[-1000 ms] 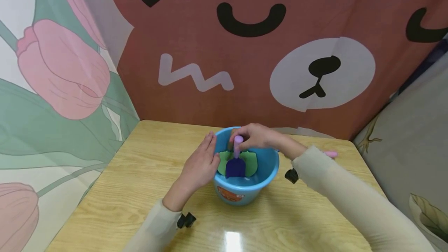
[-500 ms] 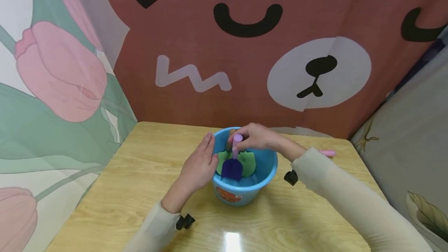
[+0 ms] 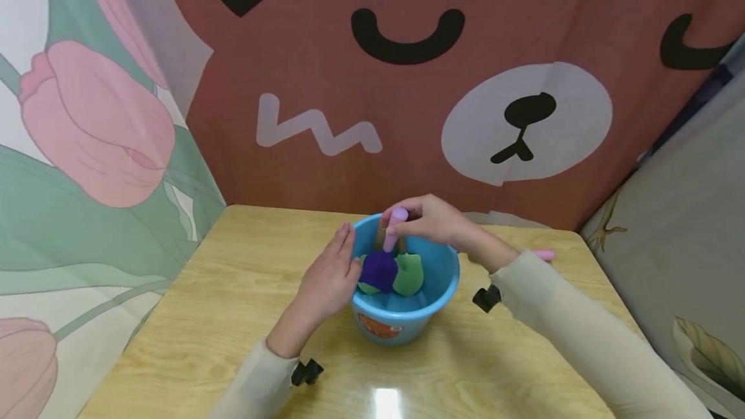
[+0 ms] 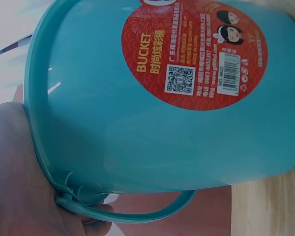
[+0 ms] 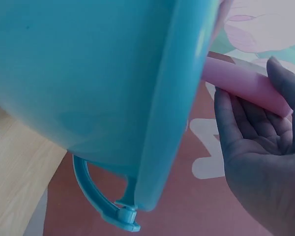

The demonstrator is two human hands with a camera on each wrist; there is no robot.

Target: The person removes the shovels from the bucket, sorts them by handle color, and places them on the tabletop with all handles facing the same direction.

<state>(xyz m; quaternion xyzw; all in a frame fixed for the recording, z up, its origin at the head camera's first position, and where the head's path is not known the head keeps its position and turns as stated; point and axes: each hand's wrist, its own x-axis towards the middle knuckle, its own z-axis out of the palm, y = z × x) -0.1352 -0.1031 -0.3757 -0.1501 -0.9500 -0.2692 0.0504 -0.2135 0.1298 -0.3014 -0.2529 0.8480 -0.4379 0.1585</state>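
Note:
On the table stands a light blue bucket (image 3: 436, 306), its red label (image 4: 196, 54) large in the left wrist view. My left hand (image 3: 328, 277) rests against its left rim with the fingers straight. My right hand (image 3: 431, 218) pinches the pink-purple handle (image 3: 396, 228) of a toy shovel over the bucket; in the right wrist view the pink handle (image 5: 246, 83) lies between thumb and fingers. The shovel's dark purple blade (image 3: 378, 270) is inside the bucket, in front of green pieces (image 3: 410, 275). Brown handle-like parts rise behind the green pieces, partly hidden by the right hand.
Another pink handle (image 3: 545, 255) lies on the wooden table (image 3: 262, 264) at the back right, mostly hidden behind the right sleeve. The bucket's carrying handle (image 4: 137, 216) hangs at its far side. Printed cloth (image 3: 291, 50) hangs close behind the table.
My right hand has lifted and tilted the shovel, and its blade has swung left inside the bucket. My left hand has stayed at the bucket's rim.

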